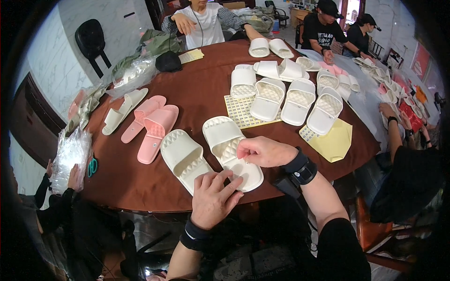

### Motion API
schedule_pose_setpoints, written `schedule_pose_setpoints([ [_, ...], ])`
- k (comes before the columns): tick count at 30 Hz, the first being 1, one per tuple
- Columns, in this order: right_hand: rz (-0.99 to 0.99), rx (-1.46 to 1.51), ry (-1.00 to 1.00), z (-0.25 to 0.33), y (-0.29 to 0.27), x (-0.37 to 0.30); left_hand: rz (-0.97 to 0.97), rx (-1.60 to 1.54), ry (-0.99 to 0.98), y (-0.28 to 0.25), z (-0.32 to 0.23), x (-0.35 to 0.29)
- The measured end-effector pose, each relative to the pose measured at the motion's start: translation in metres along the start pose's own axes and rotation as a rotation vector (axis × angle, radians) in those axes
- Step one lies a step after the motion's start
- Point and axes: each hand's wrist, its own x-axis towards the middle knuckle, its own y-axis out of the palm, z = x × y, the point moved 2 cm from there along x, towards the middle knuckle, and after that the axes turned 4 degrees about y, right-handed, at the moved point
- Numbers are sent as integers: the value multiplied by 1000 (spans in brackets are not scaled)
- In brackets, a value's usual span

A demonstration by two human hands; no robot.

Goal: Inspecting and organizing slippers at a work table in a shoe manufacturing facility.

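Note:
Two white slide slippers stand side by side before me, toes pointing away: a left slipper [185,157] and a right slipper [222,136]. My left hand [213,199] lies over their heel ends, fingers apart, fingertips on or just above the right slipper's heel. Above that slipper's insole my right hand [267,152] is closed in a pinch; whatever is between thumb and finger is too small to make out. Beyond are a printed sticker sheet [241,119] partly under more white slippers [267,100], and a yellow backing sheet [333,140] to the right.
Pink slippers [158,131] and another pale slipper [124,111] lie left on the brown-covered table [197,89]. Teal-handled scissors [93,166] and plastic bags [70,154] are at the left edge. A black cap [168,61] lies far left. Other people work around the tables.

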Motion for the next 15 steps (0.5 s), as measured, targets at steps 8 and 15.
schedule_pose_setpoints([
  [8,-30,8,-10,-4,5,1,2,4,0,1,1,-1],
  [15,-25,17,12,-1,4,0,2,12,2,0,-1,1],
])
